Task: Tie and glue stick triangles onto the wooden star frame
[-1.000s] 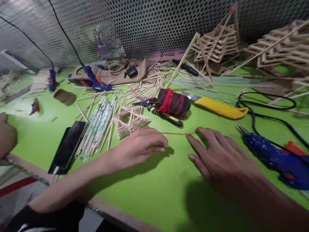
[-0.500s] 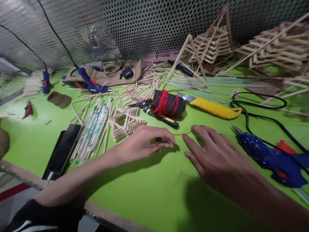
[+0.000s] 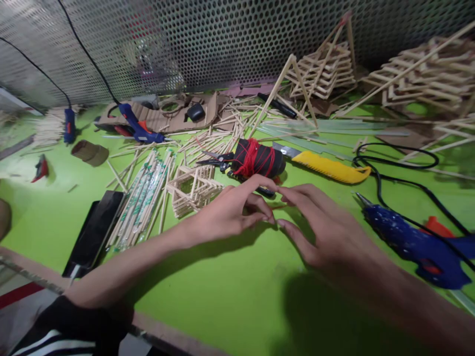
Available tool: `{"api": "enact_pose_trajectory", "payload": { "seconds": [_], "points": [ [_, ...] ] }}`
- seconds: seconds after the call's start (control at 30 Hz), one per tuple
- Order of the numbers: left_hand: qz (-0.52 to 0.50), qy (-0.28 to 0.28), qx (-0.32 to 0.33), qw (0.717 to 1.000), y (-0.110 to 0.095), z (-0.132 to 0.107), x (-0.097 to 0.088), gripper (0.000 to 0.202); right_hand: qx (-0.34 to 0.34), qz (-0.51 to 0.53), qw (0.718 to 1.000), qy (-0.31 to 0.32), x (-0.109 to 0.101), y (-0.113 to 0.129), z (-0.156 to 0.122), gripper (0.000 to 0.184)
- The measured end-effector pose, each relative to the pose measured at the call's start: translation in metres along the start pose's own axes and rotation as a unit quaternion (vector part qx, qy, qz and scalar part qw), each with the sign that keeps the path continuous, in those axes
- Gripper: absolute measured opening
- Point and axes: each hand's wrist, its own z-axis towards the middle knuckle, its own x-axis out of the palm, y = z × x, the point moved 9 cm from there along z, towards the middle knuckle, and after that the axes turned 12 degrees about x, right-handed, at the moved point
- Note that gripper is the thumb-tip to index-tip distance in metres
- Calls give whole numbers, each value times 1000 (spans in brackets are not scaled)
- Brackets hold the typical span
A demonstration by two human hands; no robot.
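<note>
My left hand [image 3: 230, 213] and my right hand [image 3: 328, 228] meet fingertip to fingertip over the green table [image 3: 222, 287]. The left thumb and fingers are pinched together. The right fingers are curved inward, slightly blurred, and pinch against the left ones. A short piece of thin red thread [image 3: 276, 207] barely shows between the fingertips. Just behind the hands lies a black spool wound with red thread [image 3: 260, 158].
A yellow utility knife [image 3: 330, 168] and small pliers [image 3: 218, 159] flank the spool. A blue glue gun [image 3: 408, 237] with a black cable lies right. A small stick frame [image 3: 193, 188], wrapped sticks [image 3: 143, 198] and a black phone [image 3: 94, 232] lie left. Stick structures [image 3: 322, 64] stand before the mesh wall.
The hands came together: the stretch of red thread between them shrank from a long taut line to almost nothing. The left hand moved right and lifted its index finger.
</note>
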Motion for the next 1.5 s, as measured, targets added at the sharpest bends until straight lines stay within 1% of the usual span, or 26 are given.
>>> {"api": "enact_pose_trajectory", "payload": {
  "seconds": [0.1, 0.17, 0.23, 0.33, 0.47, 0.57, 0.67, 0.73, 0.8, 0.9, 0.97, 1.0, 1.13, 1.17, 1.3, 1.33, 1.4, 1.5],
  "points": [
    [-18, 3, -9, 1000, -2, 1, 0, 48, 22, 92, 995, 17, 2, -3, 5, 30],
    [-7, 13, -3, 1000, -6, 3, 0, 52, 10, 128, 991, 29, 3, -1, 7, 26],
    [9, 21, 7, 1000, -10, 4, 0, 56, -11, 139, 990, 24, 1, 3, 8, 23],
    [20, 24, 23, 999, -15, 6, -2, 57, -29, 145, 989, -3, -5, 4, 10, 11],
    [63, 22, 26, 997, -15, 5, -9, 45, -38, 128, 991, 4, -6, 3, 14, 11],
    [122, 19, 33, 992, -13, 2, -16, 34, -46, 108, 993, 15, -4, 0, 15, 9],
    [194, 0, 40, 980, -10, -3, -22, 24, -42, 108, 993, 20, -1, -6, 14, 7],
    [247, -10, 54, 967, -12, -7, -23, 16, -36, 106, 994, 20, 1, -11, 12, 7],
    [308, -8, 81, 948, -15, -12, -20, 10, -32, 93, 995, 21, 4, -15, 10, 8],
    [420, -3, 126, 899, -20, -25, -13, 12, -39, 54, 998, 21, 7, -16, 4, 10],
    [480, -5, 138, 866, -21, -35, -9, 12, -54, 22, 998, 20, 9, -13, 1, 14],
    [498, -8, 137, 856, -20, -40, -9, 12, -64, 7, 998, 20, 10, -11, -1, 16],
    [521, -14, 114, 846, -18, -57, -7, 11, -94, -40, 995, 21, 13, -4, -3, 22],
    [532, -12, 112, 839, -19, -60, -5, 12, -99, -47, 994, 22, 14, -3, -3, 22],
    [594, -20, 118, 796, -31, -66, 7, 10, -114, -59, 991, 30, 16, -1, -4, 22],
    [601, -21, 121, 790, -34, -66, 11, 10, -115, -63, 991, 32, 16, -1, -4, 22],
    [605, -20, 125, 786, -37, -65, 18, 14, -115, -69, 991, 31, 16, -2, -4, 23],
    [609, -5, 118, 784, -33, -62, 25, 24, -113, -70, 991, 30, 15, -3, -5, 23]
  ]
}}
